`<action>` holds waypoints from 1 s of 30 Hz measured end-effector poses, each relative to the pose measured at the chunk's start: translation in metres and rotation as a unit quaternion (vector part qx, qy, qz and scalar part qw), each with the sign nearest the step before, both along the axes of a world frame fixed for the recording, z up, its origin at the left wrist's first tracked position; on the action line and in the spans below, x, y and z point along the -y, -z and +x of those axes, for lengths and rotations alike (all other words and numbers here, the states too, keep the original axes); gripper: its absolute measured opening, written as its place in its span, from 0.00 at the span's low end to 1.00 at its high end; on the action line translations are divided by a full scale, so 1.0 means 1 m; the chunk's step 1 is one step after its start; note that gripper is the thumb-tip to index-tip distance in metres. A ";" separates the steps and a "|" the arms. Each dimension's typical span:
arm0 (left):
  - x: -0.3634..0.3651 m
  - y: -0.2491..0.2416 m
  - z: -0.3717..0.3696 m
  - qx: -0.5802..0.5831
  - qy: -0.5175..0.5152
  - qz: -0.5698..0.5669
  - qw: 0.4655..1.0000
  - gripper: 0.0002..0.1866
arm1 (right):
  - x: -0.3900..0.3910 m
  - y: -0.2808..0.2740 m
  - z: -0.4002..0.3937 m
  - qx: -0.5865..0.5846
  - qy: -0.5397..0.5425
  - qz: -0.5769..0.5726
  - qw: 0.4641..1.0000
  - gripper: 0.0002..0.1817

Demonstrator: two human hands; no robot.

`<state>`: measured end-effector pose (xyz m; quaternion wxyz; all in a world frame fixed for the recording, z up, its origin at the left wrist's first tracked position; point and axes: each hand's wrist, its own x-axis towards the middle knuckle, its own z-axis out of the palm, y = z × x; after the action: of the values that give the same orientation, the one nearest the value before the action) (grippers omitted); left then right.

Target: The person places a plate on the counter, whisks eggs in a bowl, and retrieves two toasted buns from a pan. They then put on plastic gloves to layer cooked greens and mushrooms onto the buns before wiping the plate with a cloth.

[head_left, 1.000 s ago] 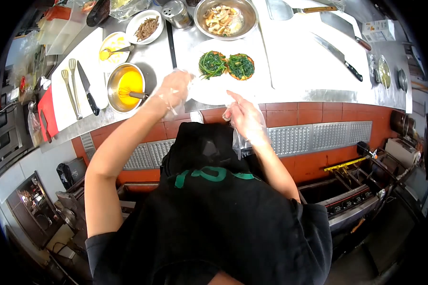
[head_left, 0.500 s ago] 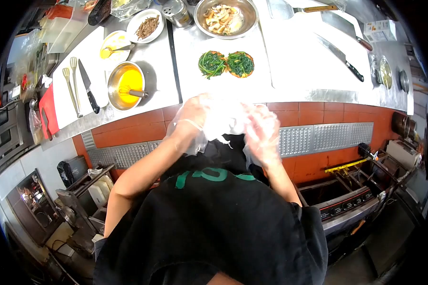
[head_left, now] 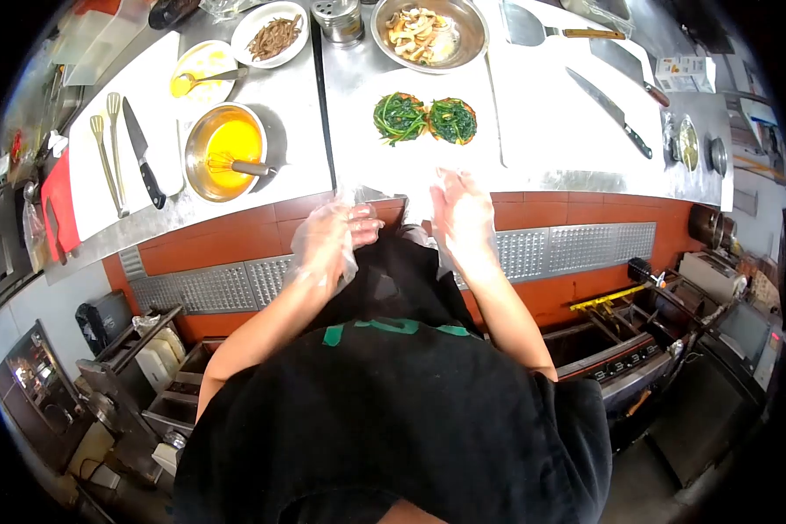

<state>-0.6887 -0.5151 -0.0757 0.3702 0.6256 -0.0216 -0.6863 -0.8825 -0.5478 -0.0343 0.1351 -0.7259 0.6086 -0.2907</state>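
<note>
Both my hands are in thin clear plastic gloves at the front edge of the counter. My left hand (head_left: 334, 234) is held low in front of the apron, its fingers spread loosely toward the right with nothing in them. A little higher is my right hand (head_left: 463, 214), with its fingers bent at the board's edge. A crumpled white sheet (head_left: 417, 208) hangs beside its fingers, bright against the red tiles. Just beyond the hands, two round portions of cooked greens, a left one (head_left: 399, 119) and a right one (head_left: 453, 120), sit side by side on a white cutting board (head_left: 358, 162).
On the left are a bowl of beaten egg (head_left: 236, 144) with a whisk (head_left: 244, 166), a knife (head_left: 144, 148) and a plate of brown strips (head_left: 271, 35). A bowl of sliced mushrooms (head_left: 424, 35) stands behind the greens. Another knife (head_left: 611, 109) lies on the right board.
My hands have moved apart. The left has left the white sheet and dropped lower; the sheet now shows beside the right hand. The view has shifted slightly.
</note>
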 end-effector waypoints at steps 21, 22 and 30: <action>0.042 0.037 0.004 0.024 0.010 -0.149 0.989 0.08 | 0.027 0.033 0.078 -0.135 0.072 0.074 0.985 0.14; 0.043 0.037 0.004 0.021 0.020 -0.152 0.988 0.08 | 0.027 0.023 0.082 -0.125 0.046 0.125 0.983 0.14; 0.036 0.057 0.008 0.043 0.029 -0.234 0.971 0.07 | 0.039 0.005 0.091 0.023 -0.031 0.235 0.971 0.15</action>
<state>-0.6808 -0.5514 -0.1324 0.4850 0.5498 -0.2155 -0.6450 -0.7917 -0.5866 -0.0394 0.3252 -0.6853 0.6337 -0.1517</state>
